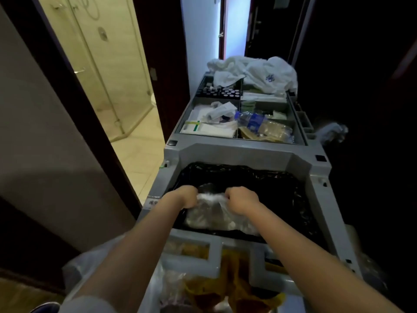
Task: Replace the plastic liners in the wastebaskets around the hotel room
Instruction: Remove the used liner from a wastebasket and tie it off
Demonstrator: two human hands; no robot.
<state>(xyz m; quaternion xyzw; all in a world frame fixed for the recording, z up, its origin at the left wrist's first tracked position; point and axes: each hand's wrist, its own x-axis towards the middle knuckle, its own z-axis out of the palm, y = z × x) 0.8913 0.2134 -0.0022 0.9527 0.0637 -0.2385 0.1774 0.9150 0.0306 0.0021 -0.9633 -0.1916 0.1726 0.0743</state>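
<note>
While both fists clench, left hand [186,196], right hand [242,198], gripping clear liner [209,216], over black-lined bin [282,199]

**What Was Counted**

Two hands were in view: the left hand [185,196] and the right hand [242,198]. Both gripped one clear plastic liner [209,213]. One grey cart [225,152] carried one black bin bag [282,193], one blue-labelled water bottle [252,120], one heap of white towels [255,72] and one yellow cloth [234,279].

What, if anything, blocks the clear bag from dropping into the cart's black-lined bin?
Nothing visible. The left hand and right hand grip the clear bag right over the open bin.
</note>
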